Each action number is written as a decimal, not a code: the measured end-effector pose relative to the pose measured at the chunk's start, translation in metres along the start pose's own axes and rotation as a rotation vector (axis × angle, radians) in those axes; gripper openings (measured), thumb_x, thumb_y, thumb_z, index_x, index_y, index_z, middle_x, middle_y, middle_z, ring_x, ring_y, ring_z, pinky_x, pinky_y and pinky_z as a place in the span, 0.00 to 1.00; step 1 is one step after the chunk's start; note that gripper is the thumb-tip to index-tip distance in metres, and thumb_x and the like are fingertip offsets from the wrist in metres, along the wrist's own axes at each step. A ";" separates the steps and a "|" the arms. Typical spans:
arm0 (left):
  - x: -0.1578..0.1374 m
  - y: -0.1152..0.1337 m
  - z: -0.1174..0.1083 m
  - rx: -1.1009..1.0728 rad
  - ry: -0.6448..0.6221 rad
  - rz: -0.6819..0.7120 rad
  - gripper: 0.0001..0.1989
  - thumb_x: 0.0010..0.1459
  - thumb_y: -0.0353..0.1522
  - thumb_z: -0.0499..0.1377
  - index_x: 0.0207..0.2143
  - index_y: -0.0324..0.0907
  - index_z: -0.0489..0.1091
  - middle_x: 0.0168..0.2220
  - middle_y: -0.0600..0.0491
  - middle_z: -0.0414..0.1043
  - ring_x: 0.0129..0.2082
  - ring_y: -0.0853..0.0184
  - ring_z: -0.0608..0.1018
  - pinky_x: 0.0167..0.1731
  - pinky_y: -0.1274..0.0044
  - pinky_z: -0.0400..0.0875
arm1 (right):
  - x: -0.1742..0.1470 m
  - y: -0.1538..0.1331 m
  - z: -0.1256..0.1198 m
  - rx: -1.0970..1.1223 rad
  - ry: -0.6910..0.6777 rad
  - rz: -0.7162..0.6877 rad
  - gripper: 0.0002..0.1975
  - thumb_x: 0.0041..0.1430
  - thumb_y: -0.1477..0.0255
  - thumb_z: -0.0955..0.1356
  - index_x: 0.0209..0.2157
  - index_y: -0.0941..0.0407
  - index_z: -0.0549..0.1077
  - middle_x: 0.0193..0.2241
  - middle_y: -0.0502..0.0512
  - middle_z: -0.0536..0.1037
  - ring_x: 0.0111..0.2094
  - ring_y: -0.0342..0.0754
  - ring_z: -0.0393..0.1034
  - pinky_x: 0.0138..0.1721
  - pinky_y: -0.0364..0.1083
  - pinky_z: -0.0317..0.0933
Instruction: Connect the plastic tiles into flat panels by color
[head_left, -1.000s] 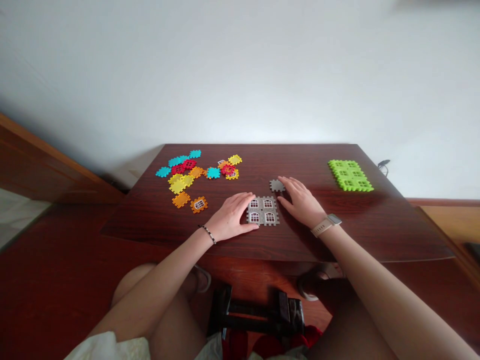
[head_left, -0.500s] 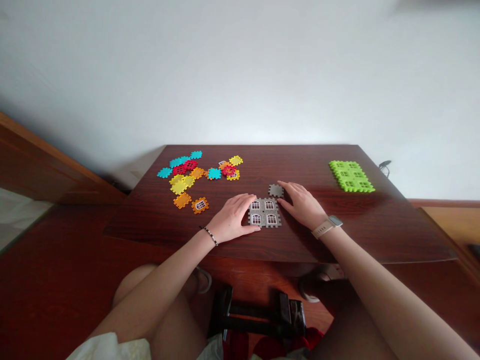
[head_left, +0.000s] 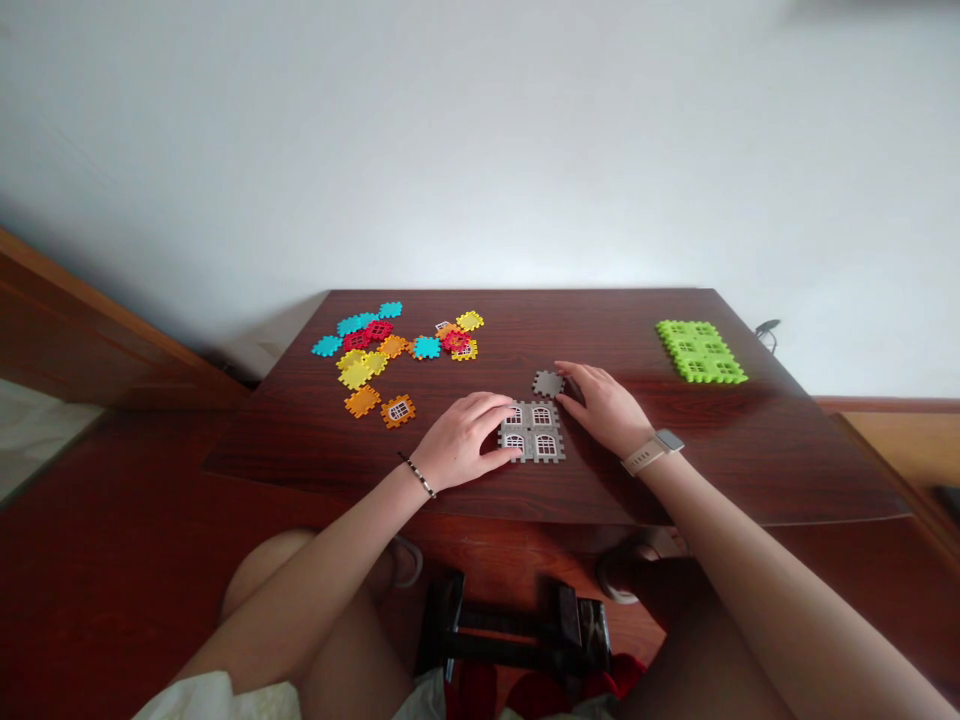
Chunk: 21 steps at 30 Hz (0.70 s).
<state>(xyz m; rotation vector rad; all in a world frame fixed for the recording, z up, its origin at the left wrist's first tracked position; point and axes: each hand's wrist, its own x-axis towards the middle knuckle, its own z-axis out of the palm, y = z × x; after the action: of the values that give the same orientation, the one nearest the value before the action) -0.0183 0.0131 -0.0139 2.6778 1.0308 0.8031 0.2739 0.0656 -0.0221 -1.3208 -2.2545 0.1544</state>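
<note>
A grey panel of joined puzzle tiles (head_left: 532,431) with white window inserts lies flat on the dark wooden table. My left hand (head_left: 459,440) grips it along the left edge, fingers at the top corner and thumb at the lower one. Just beyond the panel's far edge is a single plain grey puzzle tile (head_left: 548,384) with toothed sides. My right hand (head_left: 604,408), a watch on its wrist, has that tile's right side between fingertips and thumb. A narrow gap seems to part tile and panel.
Loose yellow tiles (head_left: 355,374), blue tiles (head_left: 356,324), red tiles (head_left: 379,330) and orange tiles (head_left: 362,401) lie scattered on the table's left half. A green panel of joined tiles (head_left: 701,352) lies at the far right. A white wall (head_left: 525,150) stands behind the table.
The grey panel has shifted slightly toward me with my left hand. The single grey tile has moved a little left, its angle slightly changed. My right hand is nearly still.
</note>
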 end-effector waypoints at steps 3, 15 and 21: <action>0.000 0.004 0.002 0.031 -0.014 0.066 0.18 0.71 0.42 0.63 0.57 0.43 0.75 0.59 0.44 0.77 0.61 0.54 0.78 0.64 0.59 0.74 | 0.000 -0.001 -0.002 0.019 0.006 0.017 0.23 0.70 0.68 0.69 0.64 0.55 0.71 0.55 0.64 0.82 0.56 0.64 0.77 0.60 0.64 0.71; -0.001 0.014 0.008 0.054 -0.074 0.082 0.19 0.71 0.41 0.64 0.59 0.42 0.75 0.62 0.46 0.77 0.61 0.55 0.79 0.63 0.61 0.75 | 0.001 -0.010 -0.006 0.106 0.053 0.033 0.21 0.68 0.68 0.72 0.61 0.53 0.74 0.52 0.60 0.84 0.52 0.60 0.80 0.56 0.60 0.74; 0.000 0.018 0.008 0.053 -0.089 0.084 0.19 0.72 0.41 0.63 0.59 0.43 0.75 0.63 0.46 0.77 0.62 0.55 0.79 0.64 0.60 0.75 | 0.002 -0.016 -0.007 0.136 0.004 -0.073 0.19 0.70 0.68 0.71 0.60 0.52 0.74 0.53 0.60 0.84 0.53 0.60 0.79 0.57 0.60 0.74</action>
<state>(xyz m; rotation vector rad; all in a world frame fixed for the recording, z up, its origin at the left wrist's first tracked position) -0.0041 0.0000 -0.0152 2.7900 0.9375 0.6731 0.2637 0.0579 -0.0099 -1.1661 -2.2424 0.2737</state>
